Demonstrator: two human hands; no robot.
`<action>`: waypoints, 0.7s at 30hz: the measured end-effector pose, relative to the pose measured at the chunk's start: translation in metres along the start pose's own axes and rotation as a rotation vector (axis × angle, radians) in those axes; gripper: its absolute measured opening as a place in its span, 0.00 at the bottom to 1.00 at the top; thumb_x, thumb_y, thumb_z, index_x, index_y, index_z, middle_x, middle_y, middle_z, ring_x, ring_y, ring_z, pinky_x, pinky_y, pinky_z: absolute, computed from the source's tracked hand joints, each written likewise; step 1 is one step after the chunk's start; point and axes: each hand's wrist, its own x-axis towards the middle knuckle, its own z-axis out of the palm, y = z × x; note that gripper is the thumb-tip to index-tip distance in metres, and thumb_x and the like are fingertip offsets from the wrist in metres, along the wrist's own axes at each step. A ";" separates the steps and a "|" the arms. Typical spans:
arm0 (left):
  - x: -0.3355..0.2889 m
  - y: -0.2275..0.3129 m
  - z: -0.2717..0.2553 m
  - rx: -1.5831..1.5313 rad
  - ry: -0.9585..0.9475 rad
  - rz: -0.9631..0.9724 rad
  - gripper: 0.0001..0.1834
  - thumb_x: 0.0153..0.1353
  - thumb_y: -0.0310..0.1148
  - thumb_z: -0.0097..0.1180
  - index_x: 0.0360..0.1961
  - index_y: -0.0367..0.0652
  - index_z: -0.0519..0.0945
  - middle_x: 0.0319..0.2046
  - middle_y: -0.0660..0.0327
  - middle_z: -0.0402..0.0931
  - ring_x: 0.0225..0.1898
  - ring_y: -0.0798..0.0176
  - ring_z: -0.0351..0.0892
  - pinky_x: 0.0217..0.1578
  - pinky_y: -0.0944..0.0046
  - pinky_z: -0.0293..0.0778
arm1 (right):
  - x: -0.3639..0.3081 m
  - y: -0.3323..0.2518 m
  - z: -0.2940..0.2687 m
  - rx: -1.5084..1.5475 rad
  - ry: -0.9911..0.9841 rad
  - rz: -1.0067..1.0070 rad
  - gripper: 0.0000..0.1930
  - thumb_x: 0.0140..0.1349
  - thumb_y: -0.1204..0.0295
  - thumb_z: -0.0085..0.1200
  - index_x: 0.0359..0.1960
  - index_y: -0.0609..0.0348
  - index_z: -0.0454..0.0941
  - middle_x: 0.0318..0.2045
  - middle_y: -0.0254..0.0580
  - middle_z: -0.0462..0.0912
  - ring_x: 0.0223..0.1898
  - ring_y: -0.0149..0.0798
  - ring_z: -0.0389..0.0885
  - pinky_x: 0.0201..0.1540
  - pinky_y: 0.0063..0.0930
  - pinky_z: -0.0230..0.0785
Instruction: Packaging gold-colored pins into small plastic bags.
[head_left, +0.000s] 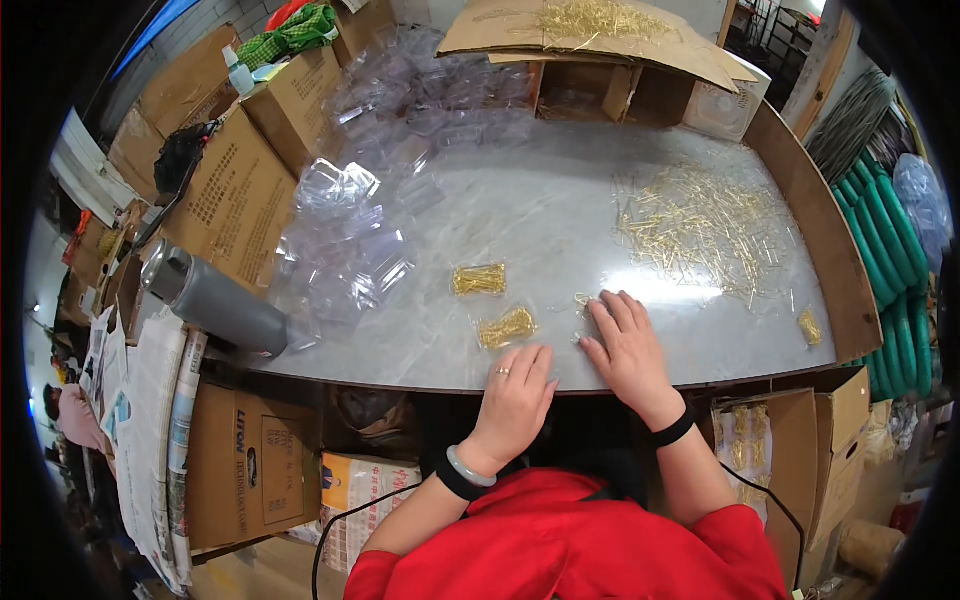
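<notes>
Both hands point(515, 395) point(628, 345) flat on table point(520, 210) w/ 2 filled pin bags point(479, 279) point(506, 327)

Glossy marble-look tabletop point(540, 215), shiny gold metal pins point(700, 225), clear glossy plastic bags point(350, 250), matt cardboard boxes point(235, 200).

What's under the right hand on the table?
A few gold clips peek out beside the right hand on the grey table. Anything beneath the palm is hidden.

Bright overhead light, glare patch on the marble table point(640, 285), fisheye bending, dark vignetted rim.
</notes>
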 end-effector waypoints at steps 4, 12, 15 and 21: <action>0.016 -0.002 0.005 0.074 -0.027 -0.029 0.24 0.60 0.27 0.64 0.56 0.27 0.75 0.57 0.42 0.71 0.60 0.38 0.69 0.61 0.47 0.68 | 0.001 0.007 -0.001 0.232 -0.005 -0.068 0.26 0.62 0.65 0.64 0.61 0.60 0.74 0.62 0.54 0.73 0.65 0.60 0.67 0.68 0.51 0.61; 0.031 0.010 0.013 0.087 -0.077 -0.078 0.19 0.59 0.26 0.63 0.52 0.34 0.80 0.51 0.49 0.75 0.53 0.42 0.72 0.55 0.48 0.70 | -0.039 0.019 -0.031 0.118 0.057 0.118 0.40 0.59 0.53 0.67 0.65 0.69 0.67 0.65 0.62 0.69 0.67 0.63 0.65 0.71 0.55 0.55; 0.036 0.016 0.029 -0.003 -0.116 0.017 0.18 0.60 0.24 0.61 0.52 0.36 0.81 0.48 0.51 0.75 0.49 0.45 0.73 0.53 0.49 0.71 | -0.041 0.008 -0.025 0.010 0.009 0.109 0.46 0.58 0.49 0.66 0.69 0.72 0.62 0.68 0.64 0.66 0.71 0.65 0.60 0.74 0.59 0.49; 0.037 0.003 0.030 -0.290 -0.152 0.020 0.20 0.62 0.24 0.59 0.56 0.34 0.77 0.53 0.48 0.75 0.54 0.40 0.73 0.56 0.50 0.71 | -0.036 0.005 -0.018 0.006 0.001 0.076 0.37 0.66 0.59 0.60 0.69 0.70 0.62 0.68 0.60 0.67 0.72 0.62 0.62 0.75 0.55 0.50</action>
